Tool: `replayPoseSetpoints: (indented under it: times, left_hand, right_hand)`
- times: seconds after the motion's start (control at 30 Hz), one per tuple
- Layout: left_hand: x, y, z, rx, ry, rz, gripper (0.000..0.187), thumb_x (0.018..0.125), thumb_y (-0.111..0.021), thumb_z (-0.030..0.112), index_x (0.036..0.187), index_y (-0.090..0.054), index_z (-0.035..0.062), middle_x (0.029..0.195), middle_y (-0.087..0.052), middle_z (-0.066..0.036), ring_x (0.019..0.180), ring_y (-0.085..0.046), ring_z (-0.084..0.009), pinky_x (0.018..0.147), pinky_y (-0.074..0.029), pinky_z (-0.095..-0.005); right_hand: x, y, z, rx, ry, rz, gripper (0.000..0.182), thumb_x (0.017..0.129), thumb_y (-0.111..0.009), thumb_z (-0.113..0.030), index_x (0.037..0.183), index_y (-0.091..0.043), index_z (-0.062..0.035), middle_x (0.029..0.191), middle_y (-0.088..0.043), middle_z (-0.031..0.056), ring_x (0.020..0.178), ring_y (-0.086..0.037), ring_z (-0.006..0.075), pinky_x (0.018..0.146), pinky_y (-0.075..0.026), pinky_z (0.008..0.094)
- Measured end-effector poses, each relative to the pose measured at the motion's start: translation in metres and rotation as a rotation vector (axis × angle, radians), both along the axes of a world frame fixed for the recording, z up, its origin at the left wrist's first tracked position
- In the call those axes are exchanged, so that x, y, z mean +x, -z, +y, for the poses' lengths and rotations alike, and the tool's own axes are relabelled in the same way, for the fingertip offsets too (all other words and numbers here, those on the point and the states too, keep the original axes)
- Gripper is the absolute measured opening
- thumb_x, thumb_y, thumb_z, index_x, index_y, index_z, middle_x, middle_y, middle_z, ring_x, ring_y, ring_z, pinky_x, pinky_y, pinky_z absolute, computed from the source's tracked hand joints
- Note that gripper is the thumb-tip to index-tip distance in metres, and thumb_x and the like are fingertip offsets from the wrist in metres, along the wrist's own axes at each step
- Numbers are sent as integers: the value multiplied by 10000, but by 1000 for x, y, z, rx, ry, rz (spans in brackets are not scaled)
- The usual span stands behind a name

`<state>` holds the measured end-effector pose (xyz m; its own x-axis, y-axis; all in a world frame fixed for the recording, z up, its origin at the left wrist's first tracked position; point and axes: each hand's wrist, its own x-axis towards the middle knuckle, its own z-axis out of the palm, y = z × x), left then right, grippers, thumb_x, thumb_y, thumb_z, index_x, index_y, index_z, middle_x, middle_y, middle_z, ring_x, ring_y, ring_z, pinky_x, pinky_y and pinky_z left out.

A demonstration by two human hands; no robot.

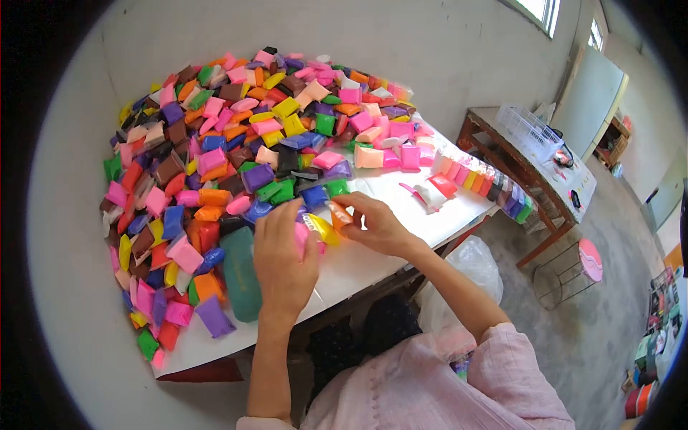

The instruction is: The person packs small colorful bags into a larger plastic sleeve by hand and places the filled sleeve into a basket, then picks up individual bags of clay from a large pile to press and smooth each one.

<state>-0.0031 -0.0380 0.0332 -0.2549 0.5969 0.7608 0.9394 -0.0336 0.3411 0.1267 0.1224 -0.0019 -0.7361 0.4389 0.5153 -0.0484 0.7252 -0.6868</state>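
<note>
My left hand (285,251) is closed around a pink packet (300,235) at the front of the table, its fingertips partly hidden behind the hand. My right hand (378,226) pinches an orange packet (338,215) between thumb and fingers. Between the two hands lies a yellow packet (324,228) with some print on it. Just left of my left hand rests a dark green oblong case (241,276). Blue packets (313,196) and a green packet (337,188) lie right behind my hands.
A large heap of small coloured packets (215,161) covers the white tabletop (387,269). Rows of packets (487,183) line its right end, near a red and white wrapper (436,191). Beyond stand a side table with a white basket (529,129) and a pink-topped stool (590,259).
</note>
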Motion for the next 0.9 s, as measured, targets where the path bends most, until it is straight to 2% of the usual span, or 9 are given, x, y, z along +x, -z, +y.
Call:
replayPoseSetpoints:
  times: [0.03, 0.13, 0.17, 0.27, 0.47, 0.6, 0.63, 0.73, 0.9]
  left_hand:
    - [-1, -2, 4, -37, -4, 77, 438, 821, -690, 130, 1228, -567, 23, 1156, -608, -154, 1102, -551, -325, 955, -415, -432]
    - [-9, 10, 14, -203, -3, 218, 579, 797, -704, 179, 1321, -517, 22, 1257, -584, -159, 1197, -527, -330, 1065, -355, -459]
    - [-12, 16, 17, -268, -1, 249, 618, 788, -709, 192, 1346, -501, 22, 1285, -575, -160, 1217, -522, -332, 1091, -336, -468]
    - [-14, 23, 21, -380, 7, 156, 608, 789, -710, 193, 1338, -513, 23, 1277, -581, -163, 1210, -528, -322, 1089, -331, -476]
    - [-9, 27, 23, -359, -52, 177, 607, 785, -723, 196, 1331, -519, 24, 1269, -586, -167, 1200, -536, -318, 1083, -342, -472]
    - [-2, 22, 20, -390, -117, 265, 701, 791, -729, 230, 1409, -456, 46, 1302, -539, -157, 1219, -505, -298, 1101, -316, -504]
    - [-2, 22, 19, -393, -115, 259, 714, 795, -725, 223, 1427, -439, 55, 1347, -501, -177, 1267, -473, -315, 1139, -275, -516]
    - [1, 22, 15, -311, -104, 322, 692, 803, -717, 210, 1415, -442, 40, 1387, -471, -191, 1305, -445, -330, 1155, -251, -520]
    - [21, 25, 7, -176, 57, 309, 605, 822, -668, 90, 1388, -462, 34, 1402, -466, -188, 1326, -432, -342, 1166, -247, -525]
  right_hand:
    - [-3, 5, -1, -9, -9, 4, 480, 797, -679, -63, 1261, -569, -8, 989, -595, 132, 717, -609, 211, 664, -510, 312]
    - [-9, 9, -2, 53, 37, -52, 487, 791, -669, -54, 1265, -564, -13, 998, -590, 138, 736, -623, 239, 675, -516, 329]
    - [-10, 12, -1, 65, 33, -36, 487, 790, -668, -61, 1264, -563, -23, 1002, -589, 148, 759, -631, 275, 688, -520, 349]
    - [-9, 15, 0, 90, 40, -45, 494, 794, -676, -85, 1272, -560, -32, 1013, -590, 150, 786, -634, 303, 697, -524, 366]
    - [-12, 28, -3, 193, 106, -16, 526, 815, -663, -134, 1321, -528, -75, 1053, -587, 155, 852, -639, 354, 734, -532, 420]
    - [-9, 24, -5, 196, 102, -56, 552, 825, -656, -159, 1349, -502, -77, 1068, -584, 163, 855, -635, 360, 740, -526, 442]
    - [-9, 23, -5, 182, 114, -94, 562, 831, -649, -174, 1356, -487, -58, 1063, -585, 172, 857, -635, 358, 744, -522, 448]
    - [-10, 30, -2, 195, 134, -41, 609, 819, -680, -157, 1386, -475, -68, 996, -602, 159, 807, -648, 317, 719, -530, 410]
    - [-7, 27, 0, 118, 100, -111, 617, 823, -676, -170, 1388, -452, -63, 1131, -582, 180, 863, -645, 337, 760, -527, 410]
